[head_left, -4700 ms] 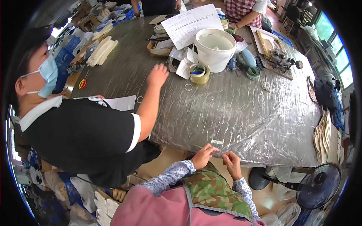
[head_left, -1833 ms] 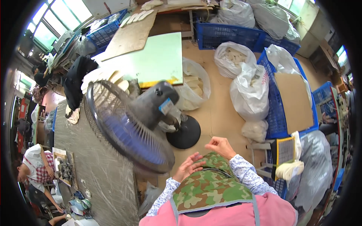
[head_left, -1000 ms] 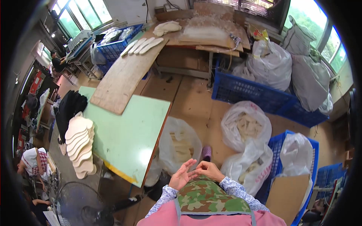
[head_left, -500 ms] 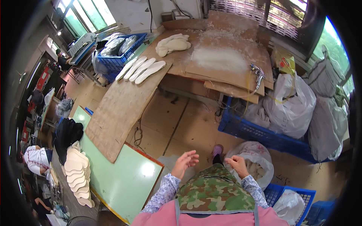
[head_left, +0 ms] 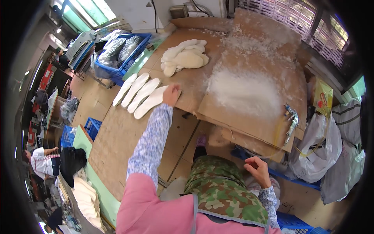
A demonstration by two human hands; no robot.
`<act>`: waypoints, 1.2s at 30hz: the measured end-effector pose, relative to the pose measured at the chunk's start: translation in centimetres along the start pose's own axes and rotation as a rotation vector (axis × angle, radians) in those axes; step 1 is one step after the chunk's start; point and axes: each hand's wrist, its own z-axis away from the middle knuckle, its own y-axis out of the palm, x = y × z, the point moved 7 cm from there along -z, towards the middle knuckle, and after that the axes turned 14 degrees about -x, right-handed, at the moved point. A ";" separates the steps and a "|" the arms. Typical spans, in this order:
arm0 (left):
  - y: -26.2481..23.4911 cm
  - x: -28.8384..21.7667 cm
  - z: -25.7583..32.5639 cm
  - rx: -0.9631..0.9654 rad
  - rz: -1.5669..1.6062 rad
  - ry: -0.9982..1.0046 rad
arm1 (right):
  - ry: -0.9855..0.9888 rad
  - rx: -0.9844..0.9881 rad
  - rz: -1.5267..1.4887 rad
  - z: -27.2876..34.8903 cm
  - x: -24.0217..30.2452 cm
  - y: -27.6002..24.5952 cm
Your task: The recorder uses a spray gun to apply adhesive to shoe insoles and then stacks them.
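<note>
Our left hand (head_left: pixel 170 94) has moved forward to the white insole (head_left: pixel 151 103) under its fingers; our right hand (head_left: pixel 258 171) curls loosely; we cannot tell if either's fingers clamp.

No legible txt/nos. anywhere; glossy yellow rectangular packet (head_left: pixel 323 96) w/ red markings, far R of view, too sm. & blurry to read.
</note>
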 end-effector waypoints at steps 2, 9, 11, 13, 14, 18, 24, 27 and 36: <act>1.8 1.9 -7.6 -0.065 -0.133 0.214 | 0.042 -0.059 0.017 -2.3 -0.1 1.4; 10.2 8.0 -23.0 -0.003 -0.558 0.299 | 0.318 -0.251 -0.164 -8.1 1.8 9.6; 12.1 10.4 -23.8 0.113 -0.569 0.230 | 0.320 -0.269 -0.091 -9.1 3.0 10.5; 12.6 11.9 -25.1 0.172 -0.514 0.345 | 0.317 -0.307 -0.002 -10.1 3.9 10.6; 12.8 12.7 -26.1 0.230 -0.508 0.416 | 0.336 -0.321 -0.025 -10.6 4.1 10.7; 11.5 10.3 -31.0 0.249 -0.379 0.809 | 0.283 -0.384 -0.011 -12.5 5.6 10.3; 6.6 -12.0 -29.8 0.318 -0.129 0.759 | 0.146 -0.175 -0.072 -16.9 10.1 11.8; 6.5 -21.0 -21.6 0.758 0.220 0.414 | -0.405 -0.335 -0.004 -20.4 16.5 10.3; 12.5 -24.4 -6.2 1.054 0.445 0.044 | -0.183 0.216 0.026 -24.8 10.7 5.5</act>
